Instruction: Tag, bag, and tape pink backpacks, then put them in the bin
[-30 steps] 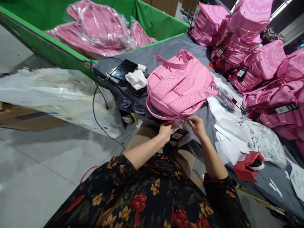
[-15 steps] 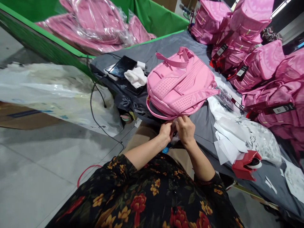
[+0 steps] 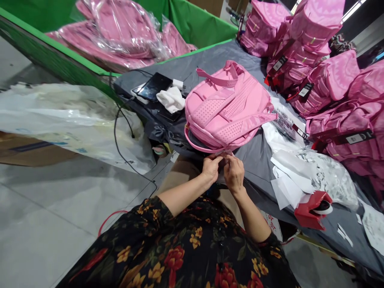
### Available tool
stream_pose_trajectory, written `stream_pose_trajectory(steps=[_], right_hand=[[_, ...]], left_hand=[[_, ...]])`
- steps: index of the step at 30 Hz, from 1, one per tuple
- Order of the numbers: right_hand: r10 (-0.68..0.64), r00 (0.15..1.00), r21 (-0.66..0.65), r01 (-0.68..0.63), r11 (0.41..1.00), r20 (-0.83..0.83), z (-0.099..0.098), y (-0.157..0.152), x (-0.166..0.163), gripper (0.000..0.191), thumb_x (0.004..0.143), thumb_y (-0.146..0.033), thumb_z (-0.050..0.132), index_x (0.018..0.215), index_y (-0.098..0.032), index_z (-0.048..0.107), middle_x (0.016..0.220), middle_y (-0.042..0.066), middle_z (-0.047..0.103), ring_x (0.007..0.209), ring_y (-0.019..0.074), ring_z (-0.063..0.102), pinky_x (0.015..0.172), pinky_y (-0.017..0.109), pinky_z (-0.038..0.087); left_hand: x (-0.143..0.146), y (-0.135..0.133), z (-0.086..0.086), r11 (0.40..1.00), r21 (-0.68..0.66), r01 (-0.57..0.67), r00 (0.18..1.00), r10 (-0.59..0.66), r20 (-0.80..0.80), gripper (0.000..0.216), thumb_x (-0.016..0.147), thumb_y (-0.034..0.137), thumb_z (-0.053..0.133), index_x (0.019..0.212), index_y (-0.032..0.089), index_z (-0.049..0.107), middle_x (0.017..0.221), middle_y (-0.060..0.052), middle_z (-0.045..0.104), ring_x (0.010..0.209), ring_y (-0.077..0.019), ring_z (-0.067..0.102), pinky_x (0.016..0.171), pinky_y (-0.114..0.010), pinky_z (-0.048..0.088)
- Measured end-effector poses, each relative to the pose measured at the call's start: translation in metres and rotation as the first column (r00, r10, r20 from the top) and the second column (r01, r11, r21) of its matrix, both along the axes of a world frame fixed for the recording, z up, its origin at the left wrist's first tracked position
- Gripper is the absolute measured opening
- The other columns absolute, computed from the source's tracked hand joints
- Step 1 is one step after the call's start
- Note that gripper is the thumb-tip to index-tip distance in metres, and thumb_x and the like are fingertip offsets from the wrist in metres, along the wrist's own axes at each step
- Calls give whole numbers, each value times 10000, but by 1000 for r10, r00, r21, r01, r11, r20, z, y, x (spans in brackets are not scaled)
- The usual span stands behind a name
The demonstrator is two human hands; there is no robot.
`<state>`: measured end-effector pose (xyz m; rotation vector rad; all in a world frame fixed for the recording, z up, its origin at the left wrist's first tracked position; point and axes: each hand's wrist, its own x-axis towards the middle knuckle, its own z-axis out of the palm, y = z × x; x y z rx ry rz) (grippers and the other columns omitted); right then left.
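Grey cloth covers the table (image 3: 210, 60), the largest surface in view; it carries everything named below. Beyond the hands and to their right, stacked pink backpacks (image 3: 315, 60) with black hang tags fill the far corner. Beyond and to the left of the hands, a green bin (image 3: 195, 24) holds further pink backpacks in clear plastic wrap (image 3: 120, 32).

Directly beyond the fingertips lies one pink backpack (image 3: 228, 108), back panel up, carry handle pointing away from the person, its near edge at the table edge. A thin pink strap (image 3: 195, 145) curves along that near edge.

Right of the hands — loose white paper sheets (image 3: 288, 176) and, nearer the person, a red tape dispenser (image 3: 312, 208). Left of and beyond the hands, a black tablet (image 3: 154, 86) rests beside a folded white cloth (image 3: 171, 99), with a black cable (image 3: 120, 136) hanging off the table edge.

The left hand (image 3: 211, 168) and the right hand (image 3: 234, 174) meet just below the near edge of the pink backpack, fingertips pinched together on a small item — too hidden by the fingers to identify. Both hands are clenched in a pinch; the two hands touch each other.
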<state>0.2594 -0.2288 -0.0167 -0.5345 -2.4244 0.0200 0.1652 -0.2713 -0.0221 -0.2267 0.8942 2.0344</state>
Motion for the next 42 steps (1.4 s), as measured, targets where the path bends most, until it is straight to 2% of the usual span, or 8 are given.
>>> stream_pose_trajectory(steps=[6,11,15,21,26,31,36,42], right_hand=[[-188,979,-91,180,979,-86,5,7,-9,244,1038,-311,494,1157,-177,659,1073,147,705,981,227,637,893,378,495],[-353,933,-56,357,933,68,-8,17,-28,268,1040,-345,493,939,-201,695,960,125,634,915,234,555,810,364,404],[-297,948,91,288,953,115,-9,20,-25,282,1047,-277,479,852,-220,676,915,92,617,850,210,494,758,346,334],[-143,945,227,77,971,293,15,13,-15,173,992,-262,529,1036,-206,687,1014,119,620,922,247,480,769,366,322],[-175,940,202,118,972,294,19,10,-19,155,976,-285,550,951,-205,680,979,120,620,933,260,480,776,372,327],[-225,963,74,217,973,150,13,14,-22,249,1029,-254,504,819,-214,632,845,75,629,854,221,505,767,340,345],[-160,987,-259,159,952,18,21,15,-20,237,1012,-311,532,804,-218,599,822,50,652,822,199,540,777,319,409],[-107,990,-701,13,713,-90,34,31,-17,266,888,-395,599,692,-218,569,705,0,619,699,161,521,710,297,431]], left_hand=[[0,12,1,992,-120,-43,994,30,-108,218,566,271,833,669,178,666,625,6,680,619,-142,617,627,-261,502],[-1,7,-1,964,-246,-96,966,31,-258,247,604,260,828,618,181,595,593,32,618,617,-119,585,642,-239,499],[0,-7,-3,966,-246,-76,948,-7,-319,161,658,281,792,654,155,693,645,13,672,630,-122,590,658,-242,501],[-5,-5,8,964,-255,-72,925,-31,-380,122,697,211,768,605,147,721,594,37,645,583,-95,530,602,-209,445],[-6,-14,19,971,-238,12,919,-104,-379,130,699,256,773,642,146,732,533,49,580,490,-79,457,512,-217,383],[-3,-33,10,993,-106,-50,913,3,-408,221,682,269,822,884,187,784,886,-27,779,887,-161,706,909,-286,532],[-4,-13,-4,972,154,176,983,-164,-84,355,637,325,904,926,167,772,1025,-67,795,1062,-222,710,1031,-360,508],[1,0,-14,923,226,313,943,-329,38,536,504,408,1010,925,174,775,958,-73,804,1062,-277,736,1002,-401,540]])
